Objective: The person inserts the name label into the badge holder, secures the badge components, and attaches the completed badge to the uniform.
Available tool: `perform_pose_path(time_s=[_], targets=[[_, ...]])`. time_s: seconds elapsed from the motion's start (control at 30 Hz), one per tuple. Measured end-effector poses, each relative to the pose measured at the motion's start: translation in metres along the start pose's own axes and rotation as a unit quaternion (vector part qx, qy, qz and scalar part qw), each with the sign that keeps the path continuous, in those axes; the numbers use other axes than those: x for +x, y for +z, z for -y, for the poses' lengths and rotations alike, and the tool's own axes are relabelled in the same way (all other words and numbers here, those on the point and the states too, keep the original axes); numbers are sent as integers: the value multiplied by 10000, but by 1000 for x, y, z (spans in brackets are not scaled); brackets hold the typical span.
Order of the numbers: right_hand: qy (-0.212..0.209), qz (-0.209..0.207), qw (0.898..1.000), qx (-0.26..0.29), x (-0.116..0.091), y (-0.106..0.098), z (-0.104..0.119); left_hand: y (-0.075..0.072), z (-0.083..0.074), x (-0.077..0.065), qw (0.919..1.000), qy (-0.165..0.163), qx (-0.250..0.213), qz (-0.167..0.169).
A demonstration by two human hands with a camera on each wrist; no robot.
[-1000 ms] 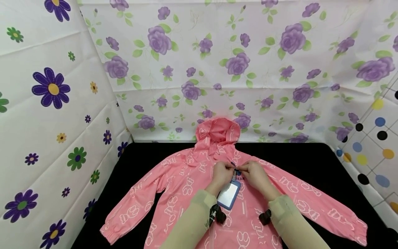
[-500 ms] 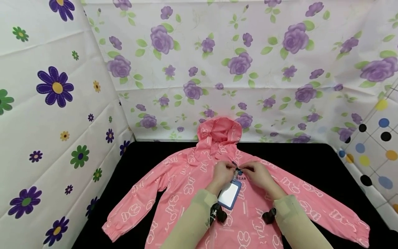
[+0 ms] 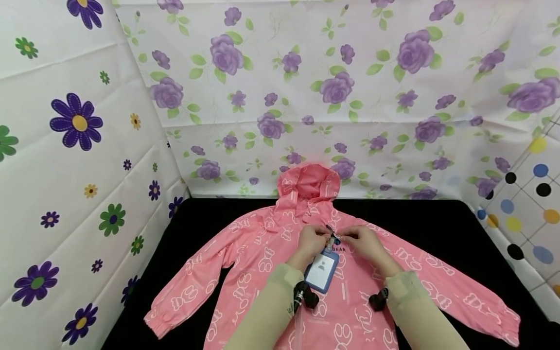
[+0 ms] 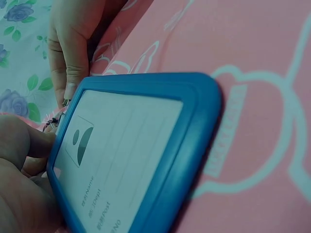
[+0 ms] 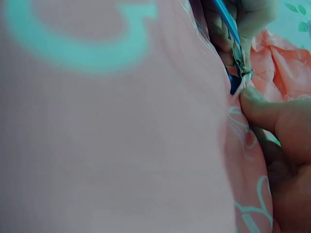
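A pink hooded jacket (image 3: 267,272) with white line drawings lies spread out, hood at the far end. Over its chest hangs a blue-framed ID badge (image 3: 321,270), its white card showing a portrait symbol and printed lines in the left wrist view. My left hand (image 3: 311,243) pinches the metal clip (image 5: 238,57) at the badge's top. Close beside it, my right hand (image 3: 364,244) pinches a fold of jacket fabric at the clip, thumb (image 5: 260,109) on top. Whether the clip's teeth are on the fabric is hard to tell. The word BEAR is printed just below.
The black table (image 3: 415,218) shows around the jacket. Flowered white cloth (image 3: 280,97) stands behind, with another flowered cloth (image 3: 100,160) on the left and a dotted one (image 3: 525,209) on the right. Black wrist cameras (image 3: 310,297) sit near the cuffs.
The badge has tilted, so its portrait symbol shows where glare was before. My left hand has moved slightly up with it. My right hand has stayed close to the clip.
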State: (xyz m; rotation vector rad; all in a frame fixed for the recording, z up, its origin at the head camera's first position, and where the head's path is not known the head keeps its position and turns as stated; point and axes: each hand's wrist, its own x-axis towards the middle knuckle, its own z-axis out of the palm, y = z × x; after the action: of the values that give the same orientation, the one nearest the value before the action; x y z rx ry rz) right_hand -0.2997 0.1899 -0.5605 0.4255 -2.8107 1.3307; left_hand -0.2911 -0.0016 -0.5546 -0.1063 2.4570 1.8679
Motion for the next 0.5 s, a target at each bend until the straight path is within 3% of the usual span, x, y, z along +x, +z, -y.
perform_pose_path(time_s=[0.5], targets=[[618,349,9966,420,4,-5,0,4,0,-1,9966,-316,-732,-185]])
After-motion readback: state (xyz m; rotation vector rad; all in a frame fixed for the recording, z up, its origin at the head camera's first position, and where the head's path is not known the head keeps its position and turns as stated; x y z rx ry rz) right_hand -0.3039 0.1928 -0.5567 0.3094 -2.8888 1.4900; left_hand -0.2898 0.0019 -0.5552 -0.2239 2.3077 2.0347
